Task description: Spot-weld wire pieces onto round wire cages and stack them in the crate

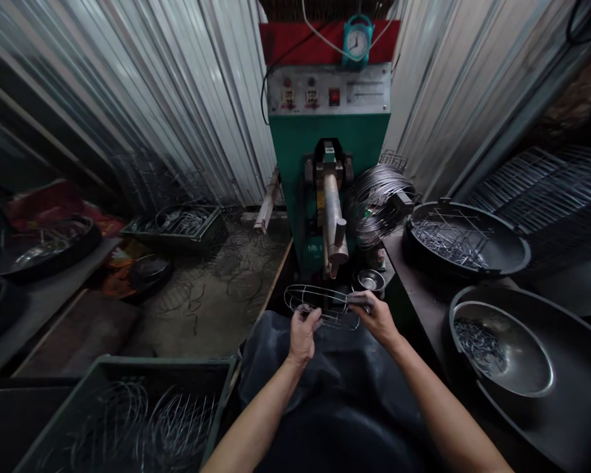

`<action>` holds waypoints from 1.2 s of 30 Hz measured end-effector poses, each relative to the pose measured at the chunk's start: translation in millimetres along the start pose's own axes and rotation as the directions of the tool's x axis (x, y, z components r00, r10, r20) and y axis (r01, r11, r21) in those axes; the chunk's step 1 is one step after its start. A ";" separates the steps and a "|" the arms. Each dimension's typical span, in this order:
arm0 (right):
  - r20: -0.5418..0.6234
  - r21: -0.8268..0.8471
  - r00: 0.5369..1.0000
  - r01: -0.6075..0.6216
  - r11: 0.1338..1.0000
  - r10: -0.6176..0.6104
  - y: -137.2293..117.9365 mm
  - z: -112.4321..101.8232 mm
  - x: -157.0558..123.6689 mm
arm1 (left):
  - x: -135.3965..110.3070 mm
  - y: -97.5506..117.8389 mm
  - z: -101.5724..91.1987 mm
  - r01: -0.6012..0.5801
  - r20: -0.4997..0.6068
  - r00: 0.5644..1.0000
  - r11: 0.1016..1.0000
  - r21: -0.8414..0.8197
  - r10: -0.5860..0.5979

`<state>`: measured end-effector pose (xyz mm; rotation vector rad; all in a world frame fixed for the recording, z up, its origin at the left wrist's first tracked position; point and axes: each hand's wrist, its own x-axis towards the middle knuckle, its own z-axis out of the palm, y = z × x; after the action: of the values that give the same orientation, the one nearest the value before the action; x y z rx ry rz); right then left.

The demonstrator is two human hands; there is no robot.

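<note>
Both hands hold a small wire basket frame (320, 303) level in front of me, above my dark apron (335, 394). My left hand (303, 334) grips its near left side with curled fingers. My right hand (377, 316) is closed on its right end. The frame hangs just below the metal arm (333, 217) of a green welding machine (328, 138), without touching it.
A coil of wire rings (374, 197) hangs at the machine's right. Pans with short wire pieces (465, 240) and a steel bowl (502, 348) sit on the right bench. A green crate of wire hoops (128, 414) stands at lower left. Corrugated metal walls surround the spot.
</note>
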<state>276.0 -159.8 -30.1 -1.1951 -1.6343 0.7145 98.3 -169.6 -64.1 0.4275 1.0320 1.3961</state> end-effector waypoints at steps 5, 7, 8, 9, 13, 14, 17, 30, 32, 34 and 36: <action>0.037 0.081 0.997 -0.067 0.994 0.064 -6.0 0.0 3.3 | 1.5 -5.7 -7.6 0.025 0.015 1.000 1.000 -0.011 -0.025; 0.045 0.134 0.994 -0.105 0.985 0.100 -6.2 0.6 6.6 | 6.4 -6.5 -9.5 0.010 0.020 1.000 1.000 -0.029 -0.010; 0.039 0.153 0.993 -0.115 0.982 0.110 -6.0 1.3 8.8 | 9.5 -6.6 -9.8 0.004 0.024 1.000 0.999 -0.040 -0.003; 0.028 0.166 0.993 -0.119 0.979 0.116 -5.8 2.4 11.3 | 13.0 -6.3 -9.5 -0.003 0.026 1.000 0.999 -0.053 0.004; -0.013 0.164 0.993 -0.112 0.980 0.115 -6.9 8.3 22.7 | 27.5 -3.7 -5.1 -0.014 0.035 0.999 0.993 -0.120 0.019; -0.020 0.155 0.994 -0.107 0.982 0.112 -7.5 9.6 25.3 | 30.7 -2.7 -3.7 -0.012 0.041 0.999 0.991 -0.135 0.018; -0.050 0.131 0.994 -0.087 0.988 0.094 -8.0 12.2 32.0 | 38.0 -0.2 -0.4 0.000 0.071 0.997 0.986 -0.167 0.012; -0.034 0.056 0.996 -0.076 0.996 0.078 -12.4 8.6 39.8 | 35.1 0.5 2.0 0.066 0.101 0.994 0.970 -0.233 -0.044; -0.042 0.050 0.996 -0.074 0.996 0.076 -13.2 8.7 40.9 | 35.4 2.2 3.7 0.061 0.092 0.995 0.971 -0.231 -0.040; -0.055 0.046 0.996 -0.069 0.997 0.072 -13.0 9.6 44.2 | 37.8 4.3 6.1 0.056 0.078 0.996 0.973 -0.223 -0.039; -0.065 0.040 0.996 -0.060 0.997 0.062 -12.4 10.8 48.9 | 41.1 6.1 8.9 0.053 0.075 0.996 0.975 -0.217 -0.038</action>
<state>258.1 -117.6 -6.2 -1.2330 -1.5285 0.7338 95.7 -127.4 -68.5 0.2867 0.8155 1.4253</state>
